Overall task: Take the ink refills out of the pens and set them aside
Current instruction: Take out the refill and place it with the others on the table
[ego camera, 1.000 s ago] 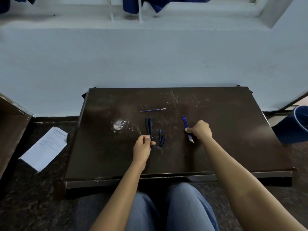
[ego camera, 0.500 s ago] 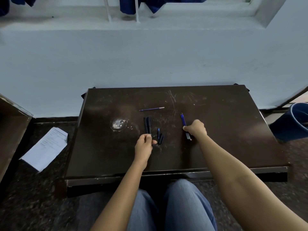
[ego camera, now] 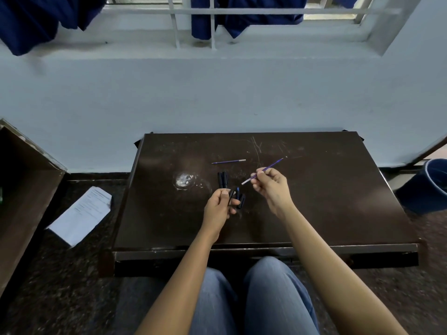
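My right hand (ego camera: pixel 272 189) pinches a thin blue ink refill (ego camera: pixel 273 164) held above the dark desk (ego camera: pixel 326 201), its white end pointing toward my left hand. My left hand (ego camera: pixel 217 206) grips a black pen part (ego camera: pixel 231 196) near the desk's middle. Two black pen barrels (ego camera: pixel 222 178) lie side by side just beyond my left hand. Small dark caps (ego camera: pixel 240 200) lie to the right of my left fingers. Another blue refill (ego camera: pixel 228 161) lies alone farther back on the desk.
A shiny scuffed patch (ego camera: pixel 183 181) marks the desk left of the pens. A sheet of paper (ego camera: pixel 81 215) lies on the floor at left, beside a wooden board (ego camera: pixel 26 189). A blue bucket (ego camera: pixel 428 187) stands at the right. The wall is close behind the desk.
My right hand has lifted from the desk and moved left toward the left hand, now holding a thin refill in the air. The view has tilted up.
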